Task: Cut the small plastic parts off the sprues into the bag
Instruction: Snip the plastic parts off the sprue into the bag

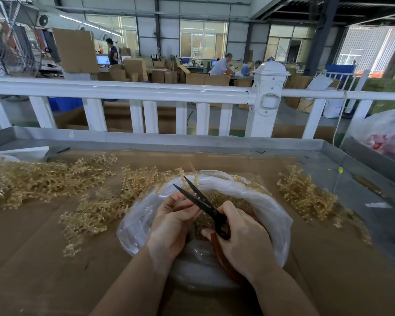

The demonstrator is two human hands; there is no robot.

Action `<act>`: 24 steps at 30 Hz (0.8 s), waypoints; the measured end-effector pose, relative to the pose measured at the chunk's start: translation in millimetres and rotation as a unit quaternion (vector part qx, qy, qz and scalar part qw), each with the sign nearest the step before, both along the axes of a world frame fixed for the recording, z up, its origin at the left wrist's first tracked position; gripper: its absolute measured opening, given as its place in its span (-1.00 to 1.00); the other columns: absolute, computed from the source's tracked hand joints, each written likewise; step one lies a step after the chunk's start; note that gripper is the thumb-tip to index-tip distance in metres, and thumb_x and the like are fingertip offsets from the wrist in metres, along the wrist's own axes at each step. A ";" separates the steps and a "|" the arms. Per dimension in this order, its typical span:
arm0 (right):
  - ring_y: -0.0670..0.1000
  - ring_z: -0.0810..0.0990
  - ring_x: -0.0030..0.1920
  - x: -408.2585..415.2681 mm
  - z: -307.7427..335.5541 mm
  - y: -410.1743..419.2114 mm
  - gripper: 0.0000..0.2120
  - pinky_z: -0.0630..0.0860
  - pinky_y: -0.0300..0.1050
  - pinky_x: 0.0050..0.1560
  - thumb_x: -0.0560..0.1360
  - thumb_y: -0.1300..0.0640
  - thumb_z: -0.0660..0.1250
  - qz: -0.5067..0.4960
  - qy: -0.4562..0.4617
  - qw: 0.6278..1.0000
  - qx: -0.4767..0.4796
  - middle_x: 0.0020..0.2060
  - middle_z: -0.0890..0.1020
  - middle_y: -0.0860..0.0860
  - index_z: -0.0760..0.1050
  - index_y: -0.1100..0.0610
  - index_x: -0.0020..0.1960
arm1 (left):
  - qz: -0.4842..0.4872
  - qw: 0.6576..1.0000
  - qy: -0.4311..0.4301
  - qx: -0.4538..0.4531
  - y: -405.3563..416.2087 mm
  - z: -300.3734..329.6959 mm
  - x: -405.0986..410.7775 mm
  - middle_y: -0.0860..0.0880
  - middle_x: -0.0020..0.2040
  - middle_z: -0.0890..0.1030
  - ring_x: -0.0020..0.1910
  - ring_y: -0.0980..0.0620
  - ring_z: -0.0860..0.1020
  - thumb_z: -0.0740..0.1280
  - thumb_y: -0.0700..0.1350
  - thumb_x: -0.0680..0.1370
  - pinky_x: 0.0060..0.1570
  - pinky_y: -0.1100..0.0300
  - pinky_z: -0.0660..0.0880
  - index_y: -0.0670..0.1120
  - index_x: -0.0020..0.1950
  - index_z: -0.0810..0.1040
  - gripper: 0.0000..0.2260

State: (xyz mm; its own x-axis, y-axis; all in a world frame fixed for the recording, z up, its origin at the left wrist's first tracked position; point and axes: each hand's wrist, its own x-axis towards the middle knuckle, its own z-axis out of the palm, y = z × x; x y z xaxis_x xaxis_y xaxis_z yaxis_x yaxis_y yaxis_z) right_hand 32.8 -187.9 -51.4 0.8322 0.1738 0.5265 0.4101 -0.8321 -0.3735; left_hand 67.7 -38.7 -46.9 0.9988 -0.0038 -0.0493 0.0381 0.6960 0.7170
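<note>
A clear plastic bag [269,215] lies open on the cardboard-covered table [43,258], with a heap of small amber parts [224,199] inside it. Over the bag's mouth my right hand [242,238] grips black scissors [203,204] by their red-brown handles; the blades are parted and point up and left. My left hand [171,222] is curled beside the blades and pinches something small at them, mostly hidden by the fingers. Amber plastic sprues lie in piles at the left [39,179], just left of the bag [96,213] and at the right [306,195].
A raised metal rim [192,140] edges the table, with a white fence [146,92] behind it. A white bag with red contents [388,135] sits at the far right. A small yellow object [340,170] lies at the table's right side. People work among cardboard boxes far behind.
</note>
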 end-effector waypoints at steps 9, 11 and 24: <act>-0.10 0.57 -0.23 0.3 0.7 0.0 -0.65 0.43 -0.31 -0.25 0.40 -0.18 0.41 -0.003 -0.009 1.000 -0.009 -0.23 0.59 -0.11 0.44 0.02 0.01 | 0.013 1.000 0.003 0.009 -2.2 2.9 -0.9 -0.11 -0.30 0.61 -0.31 0.04 0.66 0.17 -0.56 0.42 -0.33 0.29 0.57 -0.24 -0.19 0.48 -0.75; -0.10 0.58 -0.19 0.9 0.8 -0.7 -0.65 0.46 -0.30 -0.21 0.41 -0.19 0.40 0.000 -0.007 1.000 -0.011 -0.19 0.61 -0.11 0.44 0.01 0.05 | 0.015 1.000 0.007 0.013 -2.3 3.0 -0.8 -0.12 -0.28 0.59 -0.32 0.05 0.66 0.16 -0.56 0.44 -0.33 0.29 0.57 -0.24 -0.18 0.49 -0.74; -0.09 0.56 -0.21 -0.7 1.7 -0.3 -0.65 0.51 -0.23 -0.23 0.35 -0.20 0.43 -0.009 -0.032 0.999 0.004 -0.23 0.57 -0.13 0.46 0.00 -0.03 | 0.001 0.999 0.027 -0.017 2.8 2.9 -0.4 -0.12 -0.16 0.56 -0.22 0.05 0.63 0.13 -0.51 0.49 -0.30 0.29 0.58 -0.20 -0.07 0.52 -0.72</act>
